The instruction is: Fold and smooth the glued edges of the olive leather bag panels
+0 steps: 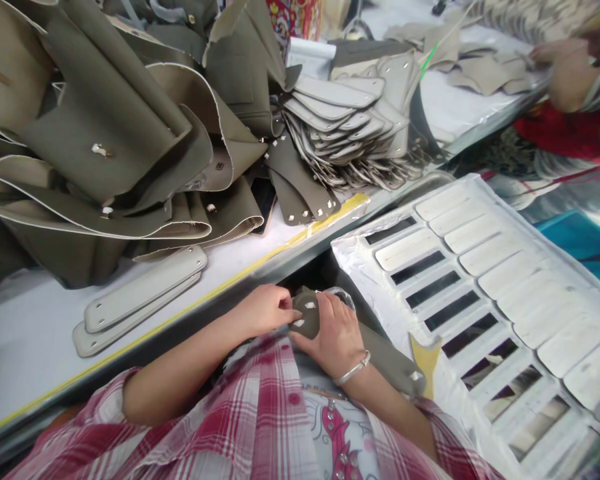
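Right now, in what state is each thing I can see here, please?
left hand: pinches the olive strap at its end.
right hand: closed around the olive strap.
beige straps: two, stacked flat on the table.
bag panels: folded, heaped.
strap pile: fanned out.
slotted tray: some slots filled, some empty.

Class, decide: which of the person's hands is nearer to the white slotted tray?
Right. The right hand, gripping the olive strap, is just left of the white slotted tray; the left hand pinches the strap's far end, further left.
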The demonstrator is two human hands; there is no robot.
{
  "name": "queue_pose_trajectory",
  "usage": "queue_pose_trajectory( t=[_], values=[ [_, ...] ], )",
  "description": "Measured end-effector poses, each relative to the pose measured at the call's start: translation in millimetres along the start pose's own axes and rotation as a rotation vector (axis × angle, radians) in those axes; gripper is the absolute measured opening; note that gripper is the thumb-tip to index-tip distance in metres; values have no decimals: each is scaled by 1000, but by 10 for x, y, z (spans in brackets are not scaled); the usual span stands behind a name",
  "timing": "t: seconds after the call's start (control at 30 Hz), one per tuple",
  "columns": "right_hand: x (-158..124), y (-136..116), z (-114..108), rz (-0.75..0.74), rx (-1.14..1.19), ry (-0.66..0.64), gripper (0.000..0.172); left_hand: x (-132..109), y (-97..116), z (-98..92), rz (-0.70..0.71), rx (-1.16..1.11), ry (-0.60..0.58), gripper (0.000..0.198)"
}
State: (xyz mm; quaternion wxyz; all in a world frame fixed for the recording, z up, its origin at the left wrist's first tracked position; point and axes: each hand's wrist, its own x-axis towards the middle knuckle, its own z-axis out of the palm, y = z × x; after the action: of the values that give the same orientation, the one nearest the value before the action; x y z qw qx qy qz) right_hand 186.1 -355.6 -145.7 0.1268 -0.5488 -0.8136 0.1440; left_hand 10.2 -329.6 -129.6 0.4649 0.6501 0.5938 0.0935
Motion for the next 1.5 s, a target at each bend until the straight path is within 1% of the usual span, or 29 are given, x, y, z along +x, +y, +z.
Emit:
queue_pose_trajectory(
  t=[0.13, 0.2, 0.3, 0.47, 0.73, 0.87, 1.0, 1.1, 1.17, 1.23, 1.37, 1.4, 1.5],
  values=[
    [-15, -8, -11, -4, -7, -3, 73, -48, -45, 95, -61, -162, -32, 27],
    [-18, -11, -12, -1, -12, -9, 73, -74, -66, 145, -67, -224, -7, 27],
    [-18, -12, -5, -1, -22, -11, 73, -104, -84, 188, -35, -264, 44, 27],
    [-22, -11, 1, -18, -25, -15, 73, -124, -96, 196, 11, -275, 76, 27],
    [-43, -31, 30, -54, -19, 8, 74, -59, -159, 176, 52, -369, 25, 28],
    [-29, -34, 23, -37, -16, -6, 74, -38, -193, 169, 68, -415, -11, 30],
    [-6, -63, 24, -16, -36, -21, 75, -29, -217, 183, 77, -431, -16, 32],
    [4, -88, 42, -16, -48, -8, 74, -27, -237, 193, 73, -449, -4, 32],
    [-1, -95, 52, -23, -53, 2, 73, -36, -243, 191, 76, -447, -3, 30],
    [-15, -97, 57, -28, -54, 14, 71, -54, -231, 183, 83, -395, 14, 27],
    [-43, -97, 57, -27, -55, 23, 67, -116, -151, 169, 84, -152, 137, 24],
    [-46, -98, 56, -25, -58, 23, 66, -133, -127, 170, 75, -112, 152, 24],
    [-42, -106, 57, -15, -69, 33, 64, -172, -71, 185, 39, -94, 148, 24]
  ],
)
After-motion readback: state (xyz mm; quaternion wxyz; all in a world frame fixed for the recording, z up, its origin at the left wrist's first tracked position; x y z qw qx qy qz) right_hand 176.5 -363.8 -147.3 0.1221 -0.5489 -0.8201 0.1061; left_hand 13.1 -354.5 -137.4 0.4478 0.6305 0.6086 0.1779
